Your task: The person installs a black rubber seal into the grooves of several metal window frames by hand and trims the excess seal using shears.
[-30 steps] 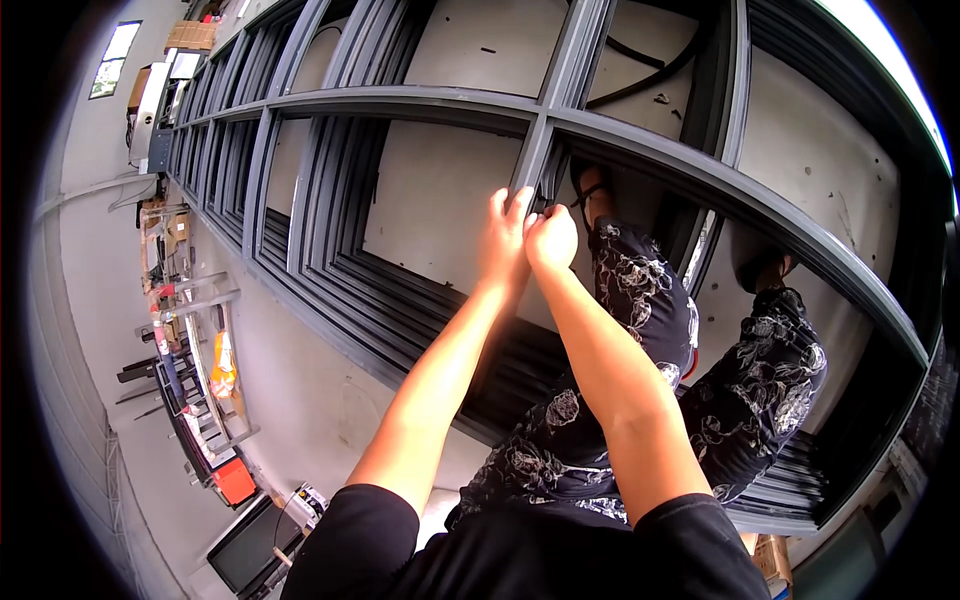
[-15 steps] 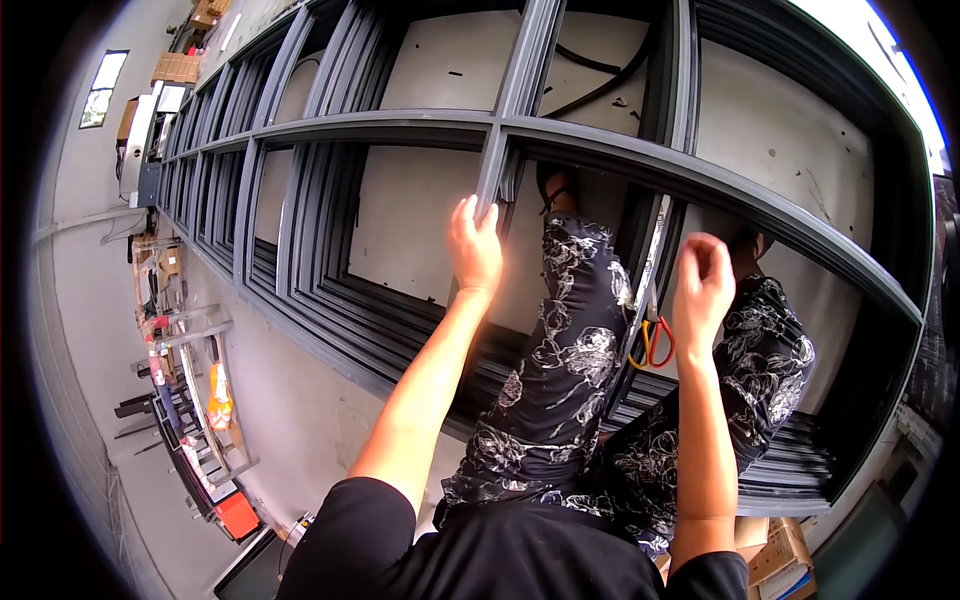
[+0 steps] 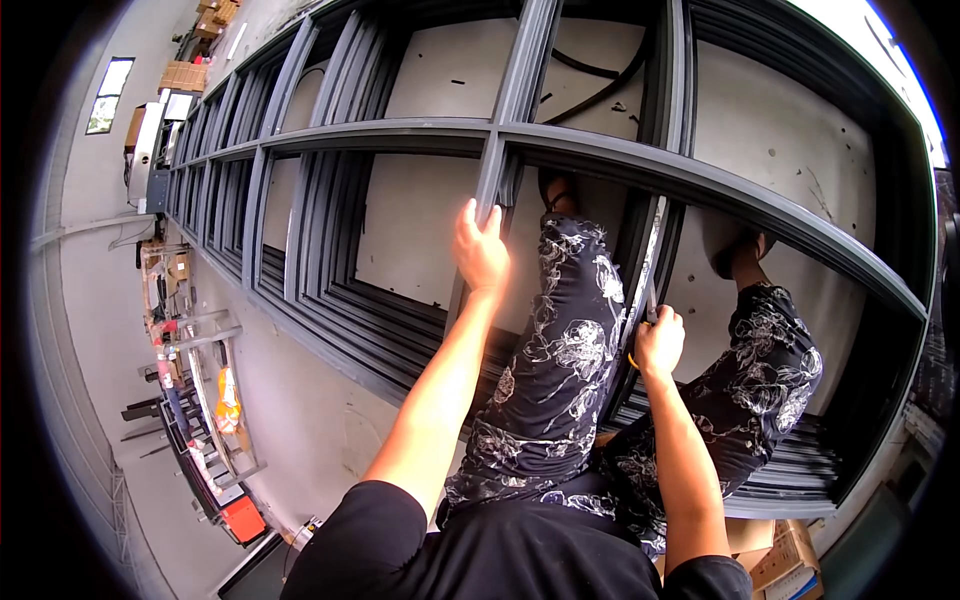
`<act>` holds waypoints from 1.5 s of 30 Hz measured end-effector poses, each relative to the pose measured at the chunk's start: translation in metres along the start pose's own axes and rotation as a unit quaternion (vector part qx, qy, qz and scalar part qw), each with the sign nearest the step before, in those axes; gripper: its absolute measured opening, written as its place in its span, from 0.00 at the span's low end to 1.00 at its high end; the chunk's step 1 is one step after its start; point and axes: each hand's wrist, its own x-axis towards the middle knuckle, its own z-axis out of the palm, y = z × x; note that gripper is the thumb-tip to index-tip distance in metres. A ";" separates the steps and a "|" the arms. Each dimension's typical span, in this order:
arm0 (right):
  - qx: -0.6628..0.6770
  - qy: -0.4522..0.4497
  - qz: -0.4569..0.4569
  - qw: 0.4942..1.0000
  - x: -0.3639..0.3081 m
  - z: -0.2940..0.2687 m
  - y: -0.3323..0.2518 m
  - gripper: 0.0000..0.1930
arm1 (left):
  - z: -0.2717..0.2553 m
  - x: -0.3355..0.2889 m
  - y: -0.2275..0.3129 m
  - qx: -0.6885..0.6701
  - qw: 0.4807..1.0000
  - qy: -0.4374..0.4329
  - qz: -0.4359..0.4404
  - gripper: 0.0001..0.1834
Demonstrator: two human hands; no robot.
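Observation:
My left hand (image 3: 482, 255) is closed around a dark grey bar (image 3: 490, 175) of a large window-like frame, with thumb and fingers on either side of it. My right hand (image 3: 660, 342) is wrapped over the scissors (image 3: 651, 302). Only a blade and a bit of yellow handle show; the rest is under the fingers. Beside them runs a bar with a pale, marked strip (image 3: 656, 235) along it. My patterned trouser legs stand within the frame openings, one on each side of that bar.
Stacked grey frames (image 3: 330, 230) stretch away to the far left, with long crossbars (image 3: 590, 145) at leg height. Black strips (image 3: 625, 85) lie on the floor beyond. A tool rack (image 3: 200, 400) stands at the left; cardboard boxes (image 3: 785, 560) sit at the lower right.
My right hand has come down and left from above the scissors and now grips their handles. My left hand stays at the same bar. The view has shifted slightly.

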 end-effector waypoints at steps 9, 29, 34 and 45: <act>-0.060 -0.035 0.052 0.996 -0.008 0.009 0.011 0.18 | 0.006 0.004 0.015 -0.016 0.996 0.021 -0.086 0.21; -0.010 -0.139 0.058 0.988 0.000 0.021 0.024 0.17 | 0.014 0.004 0.009 0.025 0.996 0.084 -0.017 0.18; -0.015 -0.151 0.071 0.986 0.004 0.022 0.025 0.16 | 0.010 -0.002 0.014 0.055 0.997 0.057 -0.022 0.21; -0.015 -0.133 0.064 0.989 0.005 0.033 0.029 0.17 | 0.011 0.003 0.023 -0.006 0.994 0.066 -0.084 0.18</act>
